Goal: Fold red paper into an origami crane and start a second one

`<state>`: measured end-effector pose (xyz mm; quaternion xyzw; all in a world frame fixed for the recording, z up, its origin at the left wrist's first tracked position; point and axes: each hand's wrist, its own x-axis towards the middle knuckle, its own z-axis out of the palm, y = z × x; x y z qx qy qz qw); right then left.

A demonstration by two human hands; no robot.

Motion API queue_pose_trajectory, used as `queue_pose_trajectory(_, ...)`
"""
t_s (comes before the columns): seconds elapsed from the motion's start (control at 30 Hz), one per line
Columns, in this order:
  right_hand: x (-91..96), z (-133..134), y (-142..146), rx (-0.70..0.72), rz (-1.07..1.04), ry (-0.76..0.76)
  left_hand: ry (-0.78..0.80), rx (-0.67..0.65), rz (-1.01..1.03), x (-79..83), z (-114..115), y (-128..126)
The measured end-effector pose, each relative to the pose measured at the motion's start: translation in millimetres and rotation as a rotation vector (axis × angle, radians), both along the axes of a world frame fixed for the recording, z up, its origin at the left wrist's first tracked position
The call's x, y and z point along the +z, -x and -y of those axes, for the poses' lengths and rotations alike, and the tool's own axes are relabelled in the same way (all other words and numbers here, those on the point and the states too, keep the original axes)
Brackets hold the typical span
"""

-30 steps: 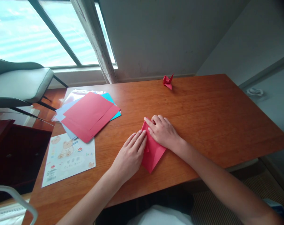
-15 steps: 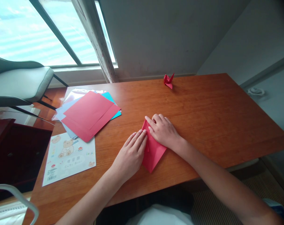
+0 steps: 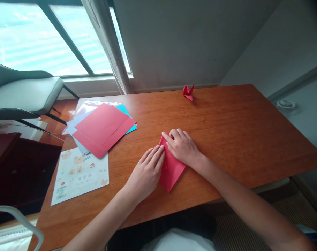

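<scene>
A folded sheet of red origami paper lies on the table in front of me, its point toward the far side. My left hand covers the paper's left edge, fingers together and pressing on the fold, thumb hidden. Over the upper right part lies my right hand, its index finger stretched to the top point and the other fingers bent. Both hands hold the paper down against the wood. A finished red paper crane stands near the table's far edge.
Left on the wooden table is a pile of red sheets, with blue sheets and clear wrapping beneath. A white card with bear drawings lies nearer me. A chair stands beyond the table's left side.
The camera view has shifted slightly, so the table and window sit a little lower in the picture. Both hands stay in the same place on the red paper.
</scene>
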<state>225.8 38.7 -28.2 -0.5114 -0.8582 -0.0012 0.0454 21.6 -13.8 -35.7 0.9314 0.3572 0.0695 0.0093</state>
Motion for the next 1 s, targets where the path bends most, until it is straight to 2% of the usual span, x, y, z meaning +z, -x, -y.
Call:
queue_pose_trajectory(0.2,2.2,5.8,0.7,0.083,-0.01,-0.002,-0.01,0.005,-0.029,4.1,0.1,-1.8)
queue_pose_trajectory(0.43,3.6,2.3,-8.9,0.228,-0.176,0.116,-0.02,0.054,-0.048,10.2,2.4,-3.7)
queue_pose_trajectory(0.53,3.0,-1.5,-14.5,0.258,-0.175,0.131,-0.016,0.075,-0.041,11.3,3.7,-4.0)
queue_pose_trajectory(0.67,2.1,-2.9,-16.4,0.219,-0.073,0.063,-0.014,0.084,-0.053,11.7,4.2,-4.1)
queue_pose_trajectory(0.87,4.5,-9.1,-11.6,0.045,0.02,0.004,-0.024,0.095,-0.047,12.1,5.5,-5.3)
queue_pose_trajectory(1.0,7.4,-16.3,-13.2,0.096,0.008,0.013,-0.025,0.106,-0.059,14.7,5.9,-6.8)
